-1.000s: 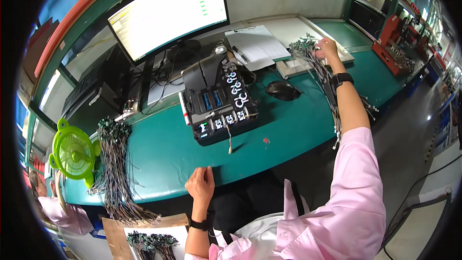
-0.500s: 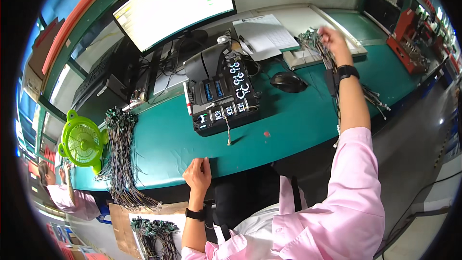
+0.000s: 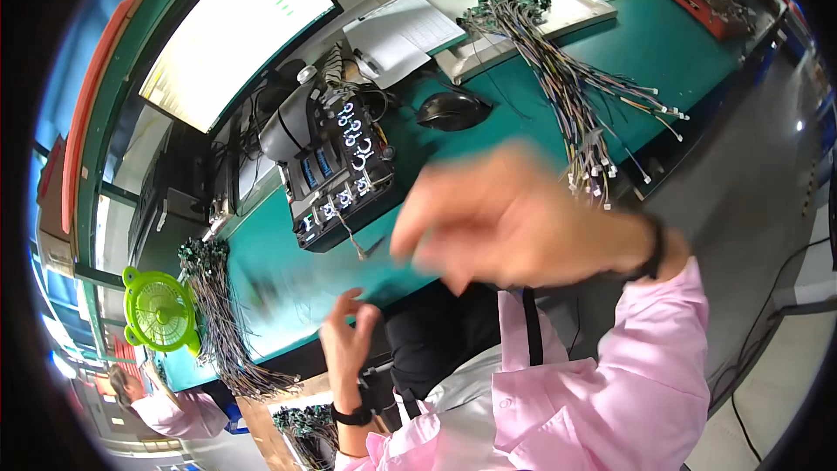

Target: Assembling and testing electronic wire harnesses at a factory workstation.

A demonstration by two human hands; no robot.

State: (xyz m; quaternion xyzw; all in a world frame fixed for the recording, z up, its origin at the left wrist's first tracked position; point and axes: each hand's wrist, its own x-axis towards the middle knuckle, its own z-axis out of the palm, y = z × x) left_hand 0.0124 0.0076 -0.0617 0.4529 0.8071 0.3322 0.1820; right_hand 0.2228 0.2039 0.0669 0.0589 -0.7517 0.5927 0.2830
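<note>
My right hand (image 3: 510, 218) is smeared by motion in front of the green bench; whether its fingers hold anything cannot be made out. Close to the bench's front edge, my left hand (image 3: 345, 336) has thumb and fingers apart, holding nothing I can see. Beyond both hands sits a black test box (image 3: 340, 183) with lit displays. A short cable (image 3: 353, 237) hangs from its front side. To the right, a bundle of cables (image 3: 558, 78) with small green circuit boards lies across a white-topped board (image 3: 558, 22) and the bench, its white connectors toward the front edge.
A black mouse (image 3: 453, 111) and a clipboard with paper (image 3: 405, 30) lie behind the box. The monitor (image 3: 235, 35) stands at the back left. At left are a green fan (image 3: 161, 312) and another cable bundle (image 3: 228, 314). A person (image 3: 179, 410) is at far left.
My right hand has come away from the cable bundle at the back right and swung toward me. My left hand's fingers have spread. The whole view has shifted and turned.
</note>
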